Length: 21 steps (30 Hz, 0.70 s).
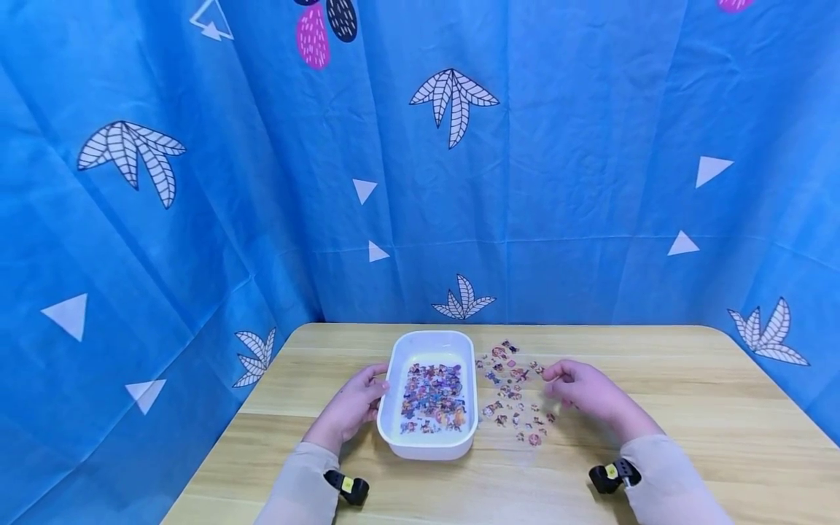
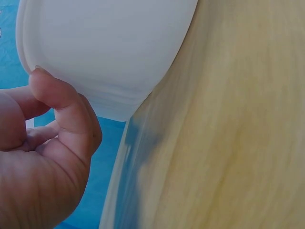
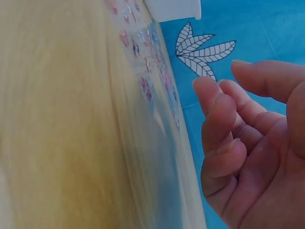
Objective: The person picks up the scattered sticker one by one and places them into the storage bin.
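A white rectangular plastic tub (image 1: 429, 450) stands on the table, with many small colourful cartoon stickers (image 1: 433, 394) lying over its floor. My left hand (image 1: 354, 405) holds the tub's left rim; in the left wrist view its fingertips (image 2: 45, 81) meet the rim of the tub (image 2: 109, 47). To the right of the tub, more loose cartoon stickers (image 1: 515, 375) are spread on the tabletop. Beside their right edge hovers my right hand (image 1: 584, 390), its fingers loosely bent. Thumb and forefinger are apart with nothing between them in the right wrist view.
The pale wooden table (image 1: 715, 423) has rounded back corners. A blue patterned curtain (image 1: 577, 160) hangs behind it and along both sides. Each sleeve carries a black wrist camera, one on the left (image 1: 351, 487) and one on the right (image 1: 610, 475).
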Motion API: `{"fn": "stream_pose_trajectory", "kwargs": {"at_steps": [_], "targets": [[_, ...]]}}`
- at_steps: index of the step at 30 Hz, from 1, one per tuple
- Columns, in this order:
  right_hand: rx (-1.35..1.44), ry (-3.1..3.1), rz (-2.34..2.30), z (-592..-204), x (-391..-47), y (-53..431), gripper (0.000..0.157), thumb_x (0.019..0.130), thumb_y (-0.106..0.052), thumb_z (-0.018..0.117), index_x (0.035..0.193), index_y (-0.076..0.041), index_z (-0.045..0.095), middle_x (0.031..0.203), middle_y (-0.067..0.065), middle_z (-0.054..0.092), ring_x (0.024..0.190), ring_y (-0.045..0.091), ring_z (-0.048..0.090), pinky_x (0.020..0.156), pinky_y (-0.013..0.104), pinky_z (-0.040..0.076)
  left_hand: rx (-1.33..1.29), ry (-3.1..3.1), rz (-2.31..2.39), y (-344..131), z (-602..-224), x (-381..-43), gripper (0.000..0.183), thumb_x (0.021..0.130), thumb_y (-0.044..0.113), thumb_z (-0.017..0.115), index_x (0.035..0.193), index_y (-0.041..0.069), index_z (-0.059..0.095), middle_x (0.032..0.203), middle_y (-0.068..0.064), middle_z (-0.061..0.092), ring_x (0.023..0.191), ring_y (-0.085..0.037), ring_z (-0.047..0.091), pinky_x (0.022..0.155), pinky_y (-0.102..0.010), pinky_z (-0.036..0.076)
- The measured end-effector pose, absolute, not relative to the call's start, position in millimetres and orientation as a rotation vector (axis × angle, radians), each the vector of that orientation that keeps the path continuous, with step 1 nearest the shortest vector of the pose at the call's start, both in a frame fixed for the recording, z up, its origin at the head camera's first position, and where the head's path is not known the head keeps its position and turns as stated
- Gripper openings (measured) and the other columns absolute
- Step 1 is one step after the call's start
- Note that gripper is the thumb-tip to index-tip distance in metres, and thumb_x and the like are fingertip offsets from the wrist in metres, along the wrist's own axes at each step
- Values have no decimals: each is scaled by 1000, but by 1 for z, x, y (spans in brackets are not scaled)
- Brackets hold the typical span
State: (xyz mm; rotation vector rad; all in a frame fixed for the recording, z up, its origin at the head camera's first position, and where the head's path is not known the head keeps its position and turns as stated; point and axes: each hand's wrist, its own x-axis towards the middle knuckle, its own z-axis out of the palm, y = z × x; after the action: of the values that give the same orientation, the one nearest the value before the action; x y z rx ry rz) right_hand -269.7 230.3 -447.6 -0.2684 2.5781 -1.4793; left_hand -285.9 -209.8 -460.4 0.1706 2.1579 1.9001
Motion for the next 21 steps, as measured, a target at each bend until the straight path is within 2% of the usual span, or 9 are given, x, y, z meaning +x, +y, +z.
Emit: {"fn": "stream_pose_trajectory", "kwargs": {"at_steps": [5, 15, 21], "targets": [[-253, 2581, -1459, -451, -264, 233, 33, 94, -18, 68, 121, 0, 61, 92, 11, 63, 81, 28, 58, 71, 39, 50, 178, 2141, 1904, -208, -462, -286, 50, 106, 17, 50, 153, 5, 38, 120, -23, 60, 91, -24, 63, 71, -32, 55], [-296, 2541, -1435, -456, -263, 239, 32, 93, -18, 70, 118, -1, 61, 89, 11, 63, 72, 24, 57, 53, 29, 46, 160, 2170, 1897, -209, -459, -287, 49, 106, 18, 51, 153, 9, 40, 120, -23, 60, 92, -25, 63, 72, -33, 56], [-324, 2541, -1385, -462, -263, 240, 28, 92, -17, 71, 114, -3, 63, 91, 10, 62, 73, 24, 57, 57, 31, 49, 163, 2160, 1892, -209, -460, -287, 49, 107, 17, 50, 153, 8, 39, 120, -24, 59, 91, -25, 63, 71, -33, 56]]}}
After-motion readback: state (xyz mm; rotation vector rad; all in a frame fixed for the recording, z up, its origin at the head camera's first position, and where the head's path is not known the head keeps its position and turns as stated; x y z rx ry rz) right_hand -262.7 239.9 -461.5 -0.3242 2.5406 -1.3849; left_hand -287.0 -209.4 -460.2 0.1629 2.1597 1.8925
